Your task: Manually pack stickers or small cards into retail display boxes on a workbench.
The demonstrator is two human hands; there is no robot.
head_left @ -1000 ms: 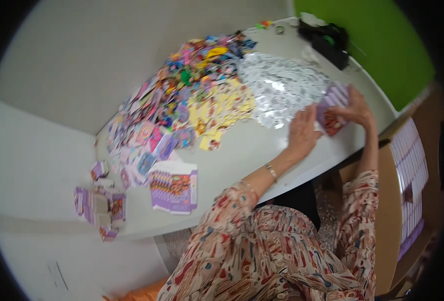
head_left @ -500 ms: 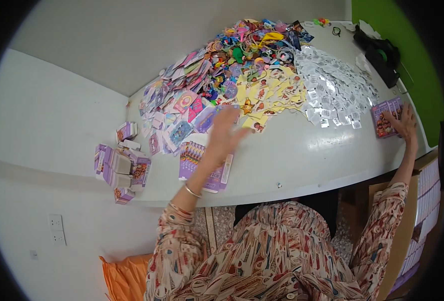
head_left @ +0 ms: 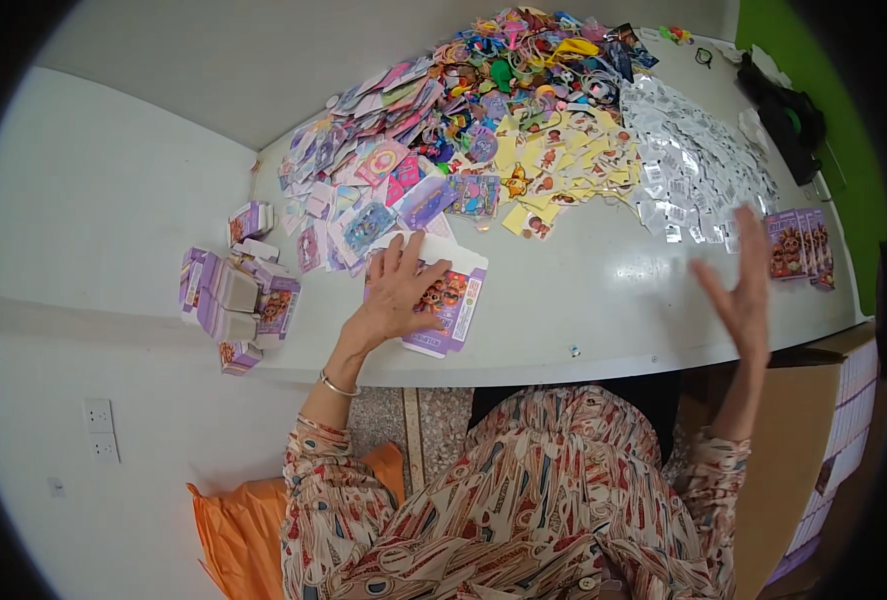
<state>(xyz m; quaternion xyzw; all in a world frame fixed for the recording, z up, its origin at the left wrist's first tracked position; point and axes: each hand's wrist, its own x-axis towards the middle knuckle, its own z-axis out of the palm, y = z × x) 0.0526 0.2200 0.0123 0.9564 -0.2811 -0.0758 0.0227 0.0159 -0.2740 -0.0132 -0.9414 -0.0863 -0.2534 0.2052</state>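
My left hand (head_left: 391,300) lies with spread fingers on a stack of flat, unfolded purple cartons (head_left: 453,318) near the front left of the table. The top carton shows printed cartoon figures and a white flap. My right hand (head_left: 743,295) hovers over the right side of the table, fingers apart and nothing in it. Just right of it, a fanned group of purple printed packs (head_left: 801,248) sits by the table's right edge. Beyond my left hand are a purple card (head_left: 426,203) and a small clear packet with coloured contents (head_left: 475,196).
Folded purple boxes (head_left: 233,290) cluster at the left edge. Behind lie heaps of pastel cards (head_left: 383,110), colourful trinkets (head_left: 503,75), yellow cards (head_left: 563,160) and silvery packets (head_left: 693,160). A black device (head_left: 778,115) stands far right. A large cardboard carton (head_left: 788,420) is below the table's right side.
My left hand has come back from the card piles and down onto the flat cartons. My right hand has left the purple packs and moved left. The view has shifted slightly.
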